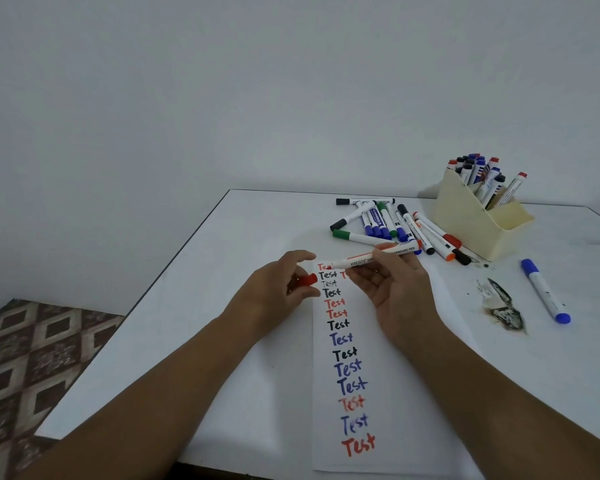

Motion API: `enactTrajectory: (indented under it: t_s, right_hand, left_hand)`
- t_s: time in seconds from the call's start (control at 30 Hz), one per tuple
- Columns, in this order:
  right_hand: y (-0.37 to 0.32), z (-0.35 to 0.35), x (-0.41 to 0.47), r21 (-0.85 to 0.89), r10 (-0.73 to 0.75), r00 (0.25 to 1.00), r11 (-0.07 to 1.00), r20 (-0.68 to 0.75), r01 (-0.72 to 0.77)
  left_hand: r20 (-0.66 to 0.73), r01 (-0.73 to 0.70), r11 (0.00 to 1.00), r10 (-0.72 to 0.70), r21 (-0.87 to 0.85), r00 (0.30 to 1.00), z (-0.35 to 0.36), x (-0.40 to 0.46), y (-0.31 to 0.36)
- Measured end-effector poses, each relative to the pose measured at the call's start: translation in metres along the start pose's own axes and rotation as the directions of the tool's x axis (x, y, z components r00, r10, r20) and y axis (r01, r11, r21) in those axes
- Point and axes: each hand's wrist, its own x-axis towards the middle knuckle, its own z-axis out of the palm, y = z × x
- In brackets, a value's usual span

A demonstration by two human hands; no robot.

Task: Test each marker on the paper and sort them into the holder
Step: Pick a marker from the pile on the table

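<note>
I saw my right hand [392, 289] hold an uncapped white whiteboard marker with orange-red trim [378, 257], its fingers [400, 259] curled round the barrel and pinching it, the tip pointing left toward my other hand, over the top of the paper. My left hand [278, 289] pinched the small red cap [307, 280] between thumb and curled fingers, the cap just short of the marker's tip and apart from it. Under both hands lay the long white paper strip [395, 393] on the white worktop [222, 306], with a column of the word "Test" [347, 367] in red, black and blue running from the fingers down toward me. Just beyond my right fingers lay a loose pile of capped markers [388, 221] with black, blue, green, red and orange caps, flat on the worktop. Farther right of that pile stood the cream plastic holder [465, 216], with markers upright or leaning inside it, caps up. Well to the right of my right hand a single blue-capped marker [544, 291] lay alone, and between it and my hand sat a dark smudged scrap [503, 310] whose nature I could not tell. Far left of my left hand, past the worktop edge, showed a brown patterned floor [32, 358].
</note>
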Motion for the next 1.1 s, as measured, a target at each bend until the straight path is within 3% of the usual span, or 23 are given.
enactTrajectory:
  t_s: [0.37,0.57,1.1]
  right_hand:
    - [0.004,0.003,-0.006,-0.179,0.031,0.997,0.984,0.066,-0.019]
    - [0.007,0.005,-0.009,-0.328,0.013,0.994,0.944,0.111,0.025]
    - [0.012,0.006,-0.005,-0.547,-0.019,0.981,0.827,0.196,0.125]
  left_hand:
    - [0.018,-0.026,0.999,0.025,0.039,1.0,0.001,-0.002,0.005]
    - [-0.013,-0.136,0.974,0.141,0.184,0.99,0.0,-0.007,0.005]
    - [-0.011,-0.155,0.985,0.156,0.075,0.988,0.008,-0.003,-0.005]
